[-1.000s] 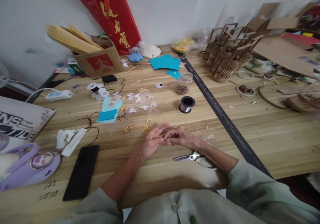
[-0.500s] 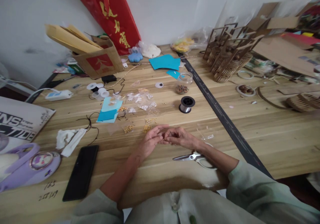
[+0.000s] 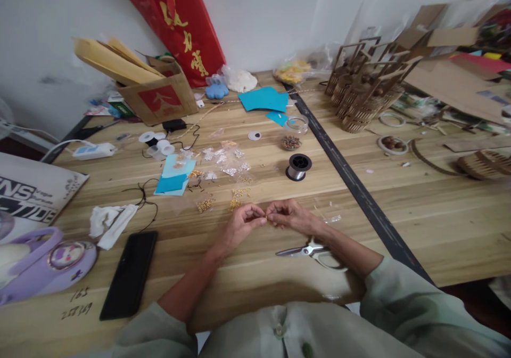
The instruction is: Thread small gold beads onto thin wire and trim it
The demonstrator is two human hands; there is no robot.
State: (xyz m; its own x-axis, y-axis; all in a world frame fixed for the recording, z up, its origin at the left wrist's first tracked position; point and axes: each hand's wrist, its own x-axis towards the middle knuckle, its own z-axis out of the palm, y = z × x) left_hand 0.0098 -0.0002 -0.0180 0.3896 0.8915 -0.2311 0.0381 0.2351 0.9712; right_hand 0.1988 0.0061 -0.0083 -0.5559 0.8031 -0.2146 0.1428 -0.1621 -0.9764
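My left hand [image 3: 241, 226] and my right hand [image 3: 290, 217] meet at the fingertips above the wooden table [image 3: 247, 267]. Each one is closed in a pinch. A tiny gold-coloured thing [image 3: 266, 217] shows between them, too small to make out. Just beyond my left hand lie small gold beads [image 3: 235, 203] and another gold pile [image 3: 205, 205]. White-handled scissors [image 3: 307, 250] rest on the table below my right hand. Past the hands stand a black spool of clear thread [image 3: 298, 167] and a glass jar of mixed beads [image 3: 292, 140].
A black phone [image 3: 128, 275] and a purple object [image 3: 43, 265] lie at the left. Blue sheets [image 3: 171, 183] and small plastic bags [image 3: 229, 161] are further back. Bamboo baskets [image 3: 359, 91] stand at the back right. A cardboard box [image 3: 159, 99] is at the back left.
My left hand's fingers have curled in from a more spread pose. Both hands have shifted slightly, and now only their fingertips meet.
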